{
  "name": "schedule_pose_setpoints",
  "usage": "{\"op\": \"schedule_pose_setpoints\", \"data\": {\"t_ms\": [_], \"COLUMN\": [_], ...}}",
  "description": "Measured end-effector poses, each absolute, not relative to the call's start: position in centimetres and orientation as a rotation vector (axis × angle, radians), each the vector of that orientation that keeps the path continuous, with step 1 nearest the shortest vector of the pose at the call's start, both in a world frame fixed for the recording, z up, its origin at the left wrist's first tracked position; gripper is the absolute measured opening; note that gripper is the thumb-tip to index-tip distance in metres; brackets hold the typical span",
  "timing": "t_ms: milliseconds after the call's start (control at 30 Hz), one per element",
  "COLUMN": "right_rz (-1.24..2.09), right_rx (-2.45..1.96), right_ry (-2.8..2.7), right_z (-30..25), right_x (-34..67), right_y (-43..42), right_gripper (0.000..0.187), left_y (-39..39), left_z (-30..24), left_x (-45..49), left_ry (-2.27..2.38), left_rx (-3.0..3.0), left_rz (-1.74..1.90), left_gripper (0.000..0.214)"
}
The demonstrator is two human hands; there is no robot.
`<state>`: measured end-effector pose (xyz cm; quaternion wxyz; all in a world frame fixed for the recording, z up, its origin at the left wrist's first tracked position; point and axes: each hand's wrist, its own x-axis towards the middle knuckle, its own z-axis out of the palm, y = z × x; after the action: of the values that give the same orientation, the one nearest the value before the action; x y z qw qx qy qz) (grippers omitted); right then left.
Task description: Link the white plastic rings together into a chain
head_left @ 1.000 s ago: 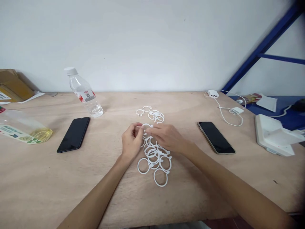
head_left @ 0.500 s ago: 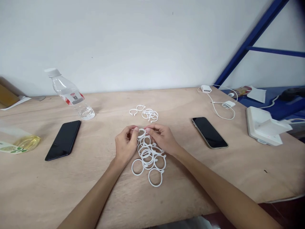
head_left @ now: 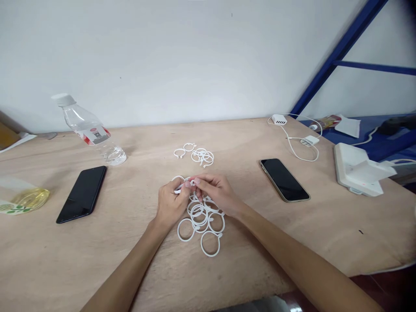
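A chain of linked white plastic rings [head_left: 204, 223] lies on the wooden table [head_left: 247, 260] in front of me. My left hand [head_left: 170, 203] and my right hand [head_left: 216, 193] meet at the chain's far end, fingertips pinched on one white ring [head_left: 182, 183] between them. Both hands are closed around that ring. A smaller heap of loose white rings [head_left: 198, 155] lies farther back, apart from my hands.
A black phone [head_left: 82, 193] lies at the left, another phone [head_left: 283, 179] at the right. A tilted water bottle [head_left: 89, 130] and a container of yellow liquid [head_left: 21, 200] sit at the left. White chargers with cables [head_left: 300, 138] and a white device [head_left: 359, 171] are at the right.
The view has shifted right and slightly down. My fingers have closed tighter together on the ring at the chain's far end, and the ring has turned between them.
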<state>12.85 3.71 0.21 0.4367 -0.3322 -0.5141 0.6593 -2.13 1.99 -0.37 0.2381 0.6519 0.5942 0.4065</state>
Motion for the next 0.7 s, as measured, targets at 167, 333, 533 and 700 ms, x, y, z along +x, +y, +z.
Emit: {"op": "schedule_pose_setpoints", "data": {"t_ms": [167,333,533,700], "right_rz": [1.644,1.636,1.124,0.456], "right_rx": [-0.839,-0.871,-1.139,-1.447], "right_ry": [-1.281,-1.256,-1.604,-2.14], "right_z": [0.2,0.1,0.1,-0.6], "right_x": [12.7,12.5,14.3,15.5], "right_y": [3.5,3.5,5.8,8.7], "right_gripper": [0.028,0.026,0.029,0.031], "left_y": [1.9,1.9,2.1,2.1], "left_z": [-0.2,-0.3,-0.3,-0.6], "left_x": [-2.0,-1.8,-1.6,-1.5], "left_ry": [1.63,1.654,1.75,1.812], "left_rx": [1.727,1.727,1.819,1.968], "left_rz": [1.125,1.104,1.112,1.111], "left_gripper": [0.038,0.032,0.031,0.021]}}
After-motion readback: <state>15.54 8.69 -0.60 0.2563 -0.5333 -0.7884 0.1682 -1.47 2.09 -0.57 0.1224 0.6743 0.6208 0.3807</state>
